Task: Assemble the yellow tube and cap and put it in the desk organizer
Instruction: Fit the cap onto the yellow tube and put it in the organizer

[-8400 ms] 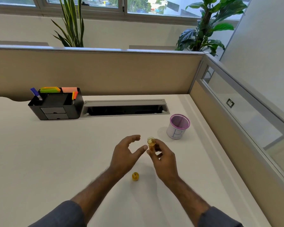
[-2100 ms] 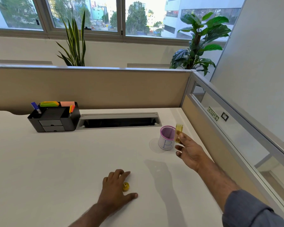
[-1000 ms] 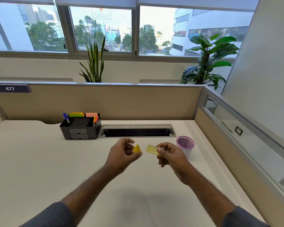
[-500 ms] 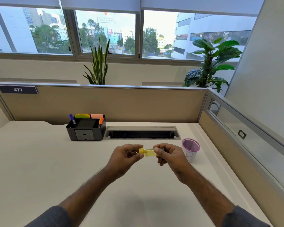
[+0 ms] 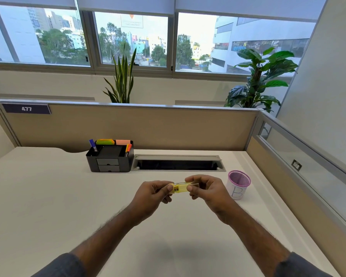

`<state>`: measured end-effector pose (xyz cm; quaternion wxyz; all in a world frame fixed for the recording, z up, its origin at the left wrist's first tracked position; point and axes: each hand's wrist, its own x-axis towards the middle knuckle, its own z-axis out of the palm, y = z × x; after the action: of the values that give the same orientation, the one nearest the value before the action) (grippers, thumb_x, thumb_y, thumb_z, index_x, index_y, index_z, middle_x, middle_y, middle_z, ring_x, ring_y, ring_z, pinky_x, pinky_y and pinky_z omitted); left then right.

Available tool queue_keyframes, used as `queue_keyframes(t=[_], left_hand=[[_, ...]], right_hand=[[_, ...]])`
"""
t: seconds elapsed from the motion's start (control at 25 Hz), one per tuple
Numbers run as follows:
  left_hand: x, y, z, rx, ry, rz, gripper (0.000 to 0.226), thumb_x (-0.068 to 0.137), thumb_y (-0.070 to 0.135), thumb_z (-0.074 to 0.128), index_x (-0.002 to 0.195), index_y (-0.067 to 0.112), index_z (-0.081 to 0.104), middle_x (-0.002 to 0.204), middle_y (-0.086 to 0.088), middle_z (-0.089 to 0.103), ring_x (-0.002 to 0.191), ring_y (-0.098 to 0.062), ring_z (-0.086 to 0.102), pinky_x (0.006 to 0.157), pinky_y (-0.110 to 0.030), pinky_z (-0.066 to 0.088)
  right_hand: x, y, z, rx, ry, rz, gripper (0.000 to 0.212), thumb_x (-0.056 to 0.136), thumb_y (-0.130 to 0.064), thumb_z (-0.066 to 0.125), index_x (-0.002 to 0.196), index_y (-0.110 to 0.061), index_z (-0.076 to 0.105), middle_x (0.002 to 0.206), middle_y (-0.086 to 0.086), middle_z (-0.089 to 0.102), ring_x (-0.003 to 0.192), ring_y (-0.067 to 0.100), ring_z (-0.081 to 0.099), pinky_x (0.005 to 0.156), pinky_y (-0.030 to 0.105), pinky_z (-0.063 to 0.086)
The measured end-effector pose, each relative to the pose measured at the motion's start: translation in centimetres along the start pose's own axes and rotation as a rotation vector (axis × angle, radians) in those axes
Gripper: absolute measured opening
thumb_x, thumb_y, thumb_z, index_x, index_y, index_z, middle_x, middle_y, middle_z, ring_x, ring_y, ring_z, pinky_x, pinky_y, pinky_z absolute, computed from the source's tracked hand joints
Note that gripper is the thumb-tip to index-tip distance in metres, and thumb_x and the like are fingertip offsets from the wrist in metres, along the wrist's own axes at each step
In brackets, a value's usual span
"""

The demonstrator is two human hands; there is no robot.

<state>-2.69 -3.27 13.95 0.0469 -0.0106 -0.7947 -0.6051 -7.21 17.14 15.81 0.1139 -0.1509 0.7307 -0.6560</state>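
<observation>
A clear yellow tube (image 5: 181,188) lies level between my two hands, held above the middle of the white desk. My right hand (image 5: 207,191) pinches its right end. The yellow cap (image 5: 171,188) sits at the tube's left end, gripped by the fingertips of my left hand (image 5: 153,193). Cap and tube touch each other; how far the cap is seated I cannot tell. The black desk organizer (image 5: 109,158) stands at the back of the desk, left of my hands, with pens and sticky notes in it.
A purple mesh cup (image 5: 238,184) marked "B" stands just right of my right hand. A long cable slot (image 5: 179,163) runs along the back of the desk (image 5: 48,206). Beige partition walls close off the back and the right side.
My left hand picked the cap off the desk while my right hand brought the tube back from the cup. Both hands rose and met; the cap now sits against the tube's end.
</observation>
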Motion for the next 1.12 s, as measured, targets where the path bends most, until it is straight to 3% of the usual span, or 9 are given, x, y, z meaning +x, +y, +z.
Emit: queue_keyframes(t=[0.24,0.4,0.52,0.64,0.88,1.12], left_hand=[[-0.2,-0.6,-1.7,-0.046,-0.036,-0.041,0.022,0.098,0.024,0.052,0.095,0.021,0.074,0.076,-0.004,0.071,0.068,-0.014,0.069,0.065,-0.021,0.058],[-0.1,-1.3,-2.8,-0.062,-0.065,-0.086,0.027,0.099,0.025,0.05,0.101,0.014,0.074,0.078,-0.005,0.07,0.07,-0.016,0.069,0.066,-0.023,0.057],[0.0,-1.8,-3.5,-0.092,-0.063,-0.078,0.025,0.097,0.024,0.054,0.104,0.013,0.075,0.08,-0.007,0.071,0.071,-0.016,0.07,0.067,-0.024,0.058],[0.2,-2.3,-4.0,-0.085,-0.062,-0.054,0.025,0.094,0.022,0.06,0.113,0.014,0.073,0.085,-0.007,0.075,0.077,-0.018,0.071,0.072,-0.027,0.06],[0.7,-3.4,-5.0,-0.081,-0.055,-0.031,0.029,0.088,0.014,0.068,0.117,0.014,0.07,0.094,-0.004,0.077,0.083,-0.013,0.071,0.073,-0.02,0.058],[1.4,-4.6,-6.0,-0.066,-0.026,-0.013,0.03,0.085,0.008,0.072,0.115,0.015,0.071,0.094,-0.001,0.075,0.08,-0.005,0.069,0.07,-0.016,0.055]], right_hand=[[0.4,-0.2,1.5,0.014,-0.029,0.0,0.02,0.083,-0.004,0.072,0.095,-0.02,0.076,0.101,0.015,0.069,0.09,0.028,0.063,0.078,0.028,0.058],[0.8,0.3,2.8,0.019,-0.024,-0.003,0.024,0.082,-0.002,0.073,0.092,-0.023,0.077,0.1,0.012,0.069,0.092,0.025,0.064,0.077,0.026,0.058],[1.3,0.9,3.6,0.01,0.002,-0.002,0.026,0.082,-0.004,0.073,0.1,-0.024,0.074,0.1,0.014,0.07,0.091,0.028,0.067,0.079,0.03,0.06],[1.8,1.4,4.3,0.019,0.034,0.003,0.02,0.084,-0.01,0.073,0.103,-0.016,0.072,0.088,0.014,0.073,0.078,0.027,0.07,0.071,0.03,0.06],[2.8,2.0,5.3,0.02,0.031,0.028,0.012,0.085,-0.019,0.073,0.094,-0.012,0.075,0.072,0.01,0.071,0.064,0.025,0.068,0.059,0.029,0.059],[4.0,2.2,6.6,0.007,0.022,0.084,0.012,0.086,-0.021,0.07,0.092,-0.012,0.075,0.074,0.012,0.069,0.065,0.026,0.067,0.06,0.032,0.059]])
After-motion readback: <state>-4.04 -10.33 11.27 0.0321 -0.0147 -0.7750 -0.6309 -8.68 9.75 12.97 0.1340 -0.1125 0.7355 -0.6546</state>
